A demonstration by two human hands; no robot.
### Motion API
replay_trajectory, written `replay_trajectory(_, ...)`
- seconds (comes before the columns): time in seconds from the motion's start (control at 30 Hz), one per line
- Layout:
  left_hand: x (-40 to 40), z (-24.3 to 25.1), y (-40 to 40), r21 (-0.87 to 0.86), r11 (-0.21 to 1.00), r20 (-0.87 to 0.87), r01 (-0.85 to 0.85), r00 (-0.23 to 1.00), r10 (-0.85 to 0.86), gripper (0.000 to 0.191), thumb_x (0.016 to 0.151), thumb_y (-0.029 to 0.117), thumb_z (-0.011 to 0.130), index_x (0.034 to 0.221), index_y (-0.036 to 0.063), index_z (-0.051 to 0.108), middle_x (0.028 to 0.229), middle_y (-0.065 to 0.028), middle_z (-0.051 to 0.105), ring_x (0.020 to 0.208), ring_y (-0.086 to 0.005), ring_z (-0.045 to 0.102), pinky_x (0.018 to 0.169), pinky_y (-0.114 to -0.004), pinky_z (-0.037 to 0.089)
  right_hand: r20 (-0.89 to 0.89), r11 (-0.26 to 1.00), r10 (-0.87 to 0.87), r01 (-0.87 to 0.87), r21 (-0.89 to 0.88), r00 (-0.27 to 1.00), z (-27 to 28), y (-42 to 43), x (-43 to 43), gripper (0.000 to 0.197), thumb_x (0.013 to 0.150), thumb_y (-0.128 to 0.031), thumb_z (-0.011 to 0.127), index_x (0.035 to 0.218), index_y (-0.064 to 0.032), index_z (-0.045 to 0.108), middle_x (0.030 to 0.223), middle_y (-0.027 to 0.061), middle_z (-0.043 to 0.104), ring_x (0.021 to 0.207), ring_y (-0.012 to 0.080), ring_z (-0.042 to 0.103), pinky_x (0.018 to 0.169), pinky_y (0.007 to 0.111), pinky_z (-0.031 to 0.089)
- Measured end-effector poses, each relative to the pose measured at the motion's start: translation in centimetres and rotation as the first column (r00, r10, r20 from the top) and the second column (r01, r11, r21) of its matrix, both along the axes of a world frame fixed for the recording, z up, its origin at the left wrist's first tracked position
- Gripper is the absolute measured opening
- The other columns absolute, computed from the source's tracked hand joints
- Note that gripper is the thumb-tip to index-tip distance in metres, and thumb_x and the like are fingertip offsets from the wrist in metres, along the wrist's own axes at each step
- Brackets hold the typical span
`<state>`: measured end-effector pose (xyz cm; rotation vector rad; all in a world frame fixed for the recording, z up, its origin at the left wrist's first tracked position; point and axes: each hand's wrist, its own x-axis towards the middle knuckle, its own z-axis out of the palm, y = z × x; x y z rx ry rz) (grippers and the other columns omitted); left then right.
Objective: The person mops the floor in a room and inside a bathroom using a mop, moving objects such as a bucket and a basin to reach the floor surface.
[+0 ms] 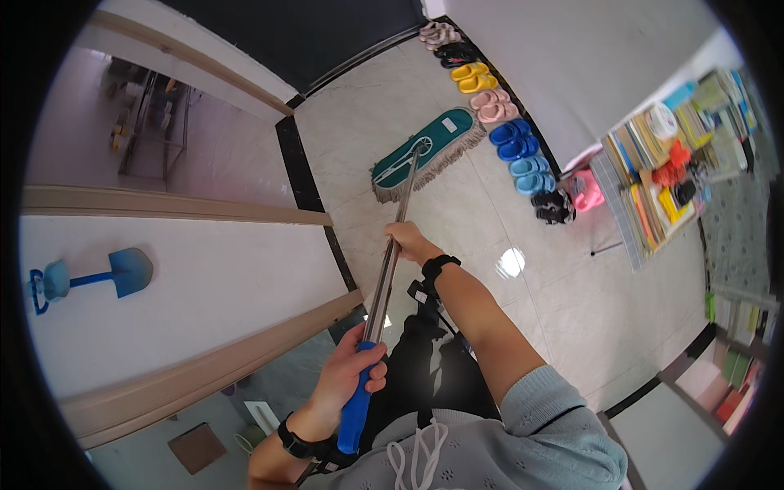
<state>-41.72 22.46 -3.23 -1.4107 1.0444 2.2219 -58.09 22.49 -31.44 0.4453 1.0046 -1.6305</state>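
A flat dust mop (401, 153) with a green top and a grey-beige string fringe lies on the pale tiled floor. From it a metal pole (383, 282) runs back towards my body, ending in a blue grip (355, 407). My left hand (361, 370) is closed around the upper end of that blue grip. Further down the pole, my right hand (411, 242) grasps the bare metal. The right end of the mop head is close beside the pink clogs.
Pink clogs (495, 105), yellow clogs (473, 78), blue clogs (514, 139) and other shoes line the right wall. A table (612, 196) piled with books stands beyond them. Door frames (184, 205) and a wall with a blue toy shovel (130, 272) are at left; a dark door (294, 37) is ahead.
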Motion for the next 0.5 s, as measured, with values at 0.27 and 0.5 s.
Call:
replay_trajectory(0.27, -9.6, -1.3, -5.8, -0.053, 0.992, 0.072, 0.111, 0.992, -0.107, 0.054, 0.081, 0.004, 0.048, 0.127, 0.0124, 0.022, 0.069, -0.0042, 0.041, 0.050, -0.0100, 0.039, 0.040, -0.022, 0.032, -0.086, 0.976, 0.164, -0.150, 0.155, 0.983, 0.2, -6.6, -10.2, 0.012, 0.072, -0.007, 0.053, 0.064, -0.0027, 0.044, 0.062, 0.0064, 0.040, 0.054, 0.0187, 0.042, 0.053, 0.040, 0.044)
replay_trajectory(0.5, -19.1, 0.5, -12.5, -0.008, 1.000, 0.102, 0.014, 0.995, -0.013, 0.059, 0.077, 0.000, 0.049, 0.127, 0.0060, 0.017, 0.073, -0.0064, 0.044, 0.052, -0.0112, 0.044, 0.042, -0.025, 0.036, -0.018, 0.942, 0.264, -0.253, 0.222, 0.964, 1.6, -12.5, -19.7, 0.015, 0.071, -0.010, 0.054, 0.062, -0.0029, 0.044, 0.058, 0.0057, 0.041, 0.049, 0.0177, 0.042, 0.044, 0.037, 0.040)
